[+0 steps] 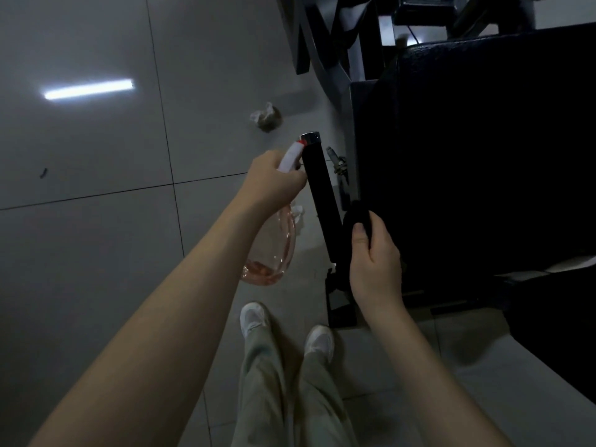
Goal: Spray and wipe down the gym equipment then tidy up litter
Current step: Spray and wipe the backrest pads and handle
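Standing on a grey tiled floor (96, 269), person seen from above. Far left, a strip-light reflection (88, 88) on the tile and a small dark speck (43, 172) below it.

Left hand (274, 182) is curled round the neck of a clear pink-tinted spray bottle (274, 253), which hangs tilted with a little pink liquid pooled at its base. The white trigger head with red tip (293, 153) points toward the bar and sits just beside its top end.

A crumpled piece of litter (266, 117) lies on the floor beyond the hand, apart from the machine. A smaller white scrap (298, 212) shows on the floor behind the bottle.

The black grip bar (319, 195) with a chrome end cap (310, 137) slants between the two hands.

Right hand (374, 259) grips a dark cloth (356, 214), thumb on top, with the cloth against the lower part of the bar.

Right side: the machine's black padded seat (483, 156), with a grey metal frame (322, 43) above it.

Bottom centre: white shoes (254, 317) and pale trousers (274, 382).
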{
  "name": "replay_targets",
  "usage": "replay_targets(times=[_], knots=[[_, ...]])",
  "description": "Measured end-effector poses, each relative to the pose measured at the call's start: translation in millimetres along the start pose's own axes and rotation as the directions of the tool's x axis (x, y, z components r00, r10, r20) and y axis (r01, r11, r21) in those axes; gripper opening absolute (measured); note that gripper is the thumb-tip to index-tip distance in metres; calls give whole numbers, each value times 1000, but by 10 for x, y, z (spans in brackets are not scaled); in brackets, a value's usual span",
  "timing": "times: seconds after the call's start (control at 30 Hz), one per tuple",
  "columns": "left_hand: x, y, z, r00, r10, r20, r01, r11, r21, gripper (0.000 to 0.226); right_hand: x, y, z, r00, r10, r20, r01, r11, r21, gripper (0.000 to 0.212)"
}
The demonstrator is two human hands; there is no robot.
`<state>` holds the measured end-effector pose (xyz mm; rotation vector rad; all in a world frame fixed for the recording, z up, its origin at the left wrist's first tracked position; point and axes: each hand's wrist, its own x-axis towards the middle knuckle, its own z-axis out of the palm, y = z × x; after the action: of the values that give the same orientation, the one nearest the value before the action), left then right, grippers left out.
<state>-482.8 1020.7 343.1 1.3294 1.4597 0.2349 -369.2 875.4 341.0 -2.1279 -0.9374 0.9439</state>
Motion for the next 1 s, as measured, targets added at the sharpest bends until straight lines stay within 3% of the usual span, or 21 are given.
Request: replay_targets(times=[0.3, 0.43, 0.5, 0.6, 0.67, 0.83, 0.93, 1.0], knots=[[86, 48, -176, 992, 12, 124, -17, 999, 39, 13, 488, -370, 129, 986, -159, -50, 159, 987, -10, 31], [88, -15, -285, 999, 1, 54, 3, 997, -75, 15, 777, -534, 229, 968, -242, -67, 239, 970, -46, 36], [67, -60, -344, 1000, 1, 24, 2, 993, -120, 19, 951, -615, 387, 961, -273, 53, 277, 953, -122, 42], [53, -130, -391, 999, -3, 51, 9, 993, -119, 43, 1109, -610, 631, 929, -236, 284, 337, 855, -394, 45], [53, -161, -413, 999, -3, 54, 9, 995, -98, 44, 1181, -618, 690, 920, -250, 301, 379, 761, -526, 37], [35, -186, -445, 998, -28, 59, 33, 995, -93, 18, 1383, -833, 725, 902, -247, 355, 430, 589, -684, 30], [36, -216, -440, 997, -40, 59, 47, 991, -124, 22, 1554, -981, 764, 901, -145, 409, 418, 543, -729, 32], [21, -214, -434, 997, -48, 56, 56, 988, -146, 29, 1655, -1049, 782, 912, -54, 406, 361, 575, -734, 30]])
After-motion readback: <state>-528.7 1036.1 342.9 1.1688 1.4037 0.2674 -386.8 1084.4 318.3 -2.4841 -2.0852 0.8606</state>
